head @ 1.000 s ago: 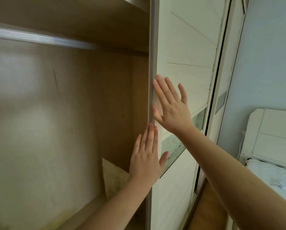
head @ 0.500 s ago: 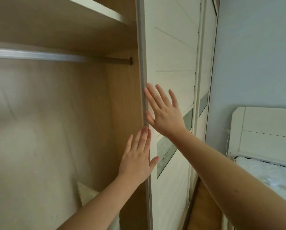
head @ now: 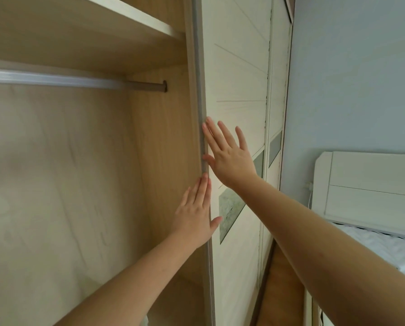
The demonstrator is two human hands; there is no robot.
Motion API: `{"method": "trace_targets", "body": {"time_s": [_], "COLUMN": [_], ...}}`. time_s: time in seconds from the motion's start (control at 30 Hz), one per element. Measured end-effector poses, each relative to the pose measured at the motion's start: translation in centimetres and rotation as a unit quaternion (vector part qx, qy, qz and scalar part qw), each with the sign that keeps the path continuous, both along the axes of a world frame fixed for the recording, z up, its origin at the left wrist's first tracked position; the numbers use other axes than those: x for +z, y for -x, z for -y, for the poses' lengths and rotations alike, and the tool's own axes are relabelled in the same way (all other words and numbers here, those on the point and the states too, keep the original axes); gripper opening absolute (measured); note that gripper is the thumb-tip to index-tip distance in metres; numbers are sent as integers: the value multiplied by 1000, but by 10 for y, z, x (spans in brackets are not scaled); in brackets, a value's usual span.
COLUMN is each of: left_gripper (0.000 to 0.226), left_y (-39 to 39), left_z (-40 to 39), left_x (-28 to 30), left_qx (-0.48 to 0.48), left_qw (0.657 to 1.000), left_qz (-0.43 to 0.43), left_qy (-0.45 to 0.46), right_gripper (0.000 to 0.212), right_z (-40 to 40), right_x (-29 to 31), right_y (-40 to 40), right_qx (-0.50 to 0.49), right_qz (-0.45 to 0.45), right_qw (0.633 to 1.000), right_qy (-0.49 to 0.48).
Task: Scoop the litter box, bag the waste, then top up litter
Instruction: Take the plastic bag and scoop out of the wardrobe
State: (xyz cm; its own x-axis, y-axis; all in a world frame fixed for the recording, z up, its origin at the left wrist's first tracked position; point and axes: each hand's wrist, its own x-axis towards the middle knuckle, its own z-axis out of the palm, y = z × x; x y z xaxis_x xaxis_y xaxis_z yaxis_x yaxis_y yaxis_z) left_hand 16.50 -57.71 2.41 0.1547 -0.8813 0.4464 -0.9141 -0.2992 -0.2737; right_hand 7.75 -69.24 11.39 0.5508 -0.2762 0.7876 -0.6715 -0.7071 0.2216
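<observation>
Litter box: not in view; only the wardrobe shows.
Door: white panelled sliding wardrobe door point(head: 236, 74), landmark.
Left hand point(head: 194, 215): flat, fingers straight, pressing door's edge.
Right hand point(head: 229, 156): spread flat on door face, above left.
Rail: metal hanging rail point(head: 55, 78) left of door.

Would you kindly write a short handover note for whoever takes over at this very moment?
Left hand: open, straight fingers along the edge of the white sliding wardrobe door.
Right hand: open, flat on the door's face.
Wardrobe interior shows a silver hanging rail and a wooden shelf.
Litter box, scoop, bag and litter: none in view.
Done: nothing visible.
Left: scooping, bagging, topping up.
</observation>
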Motion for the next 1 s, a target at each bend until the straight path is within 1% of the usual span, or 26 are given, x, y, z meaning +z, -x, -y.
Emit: {"method": "trace_targets", "body": {"time_s": [0.2,0.37,0.47,0.57,0.67,0.87,1.0], "left_gripper": [94,90,86,81,79,78,80], "left_y": [4,1,-1,-8,-24,-71,-94], "left_z": [7,-5,-17,-36,-61,-121,-163], "left_x": [-9,2,6,1,-9,-46,-78], "left_qx": [17,12,-4,-1,24,100,171], "left_qw": [999,1000,1000,1000,1000,994,985], "left_qz": [-34,9,18,15,-1,-18,-20], "left_qy": [3,-5,-13,-5,19,28,4], "right_gripper": [67,68,66,63,64,61,60], "right_z": [1,-6,-17,-34,-53,-87,-105], "right_x": [-1,-2,1,-1,-13,-56,-91], "right_y": [-2,-3,0,-1,-7,-37,-66], "right_qx": [14,-1,-13,-2,17,84,126], "right_qz": [5,1,12,36,47,12,-23], "right_qw": [1000,1000,999,998,997,994,987], "right_qy": [0,-17,-29,-58,-66,-72,-97]}}
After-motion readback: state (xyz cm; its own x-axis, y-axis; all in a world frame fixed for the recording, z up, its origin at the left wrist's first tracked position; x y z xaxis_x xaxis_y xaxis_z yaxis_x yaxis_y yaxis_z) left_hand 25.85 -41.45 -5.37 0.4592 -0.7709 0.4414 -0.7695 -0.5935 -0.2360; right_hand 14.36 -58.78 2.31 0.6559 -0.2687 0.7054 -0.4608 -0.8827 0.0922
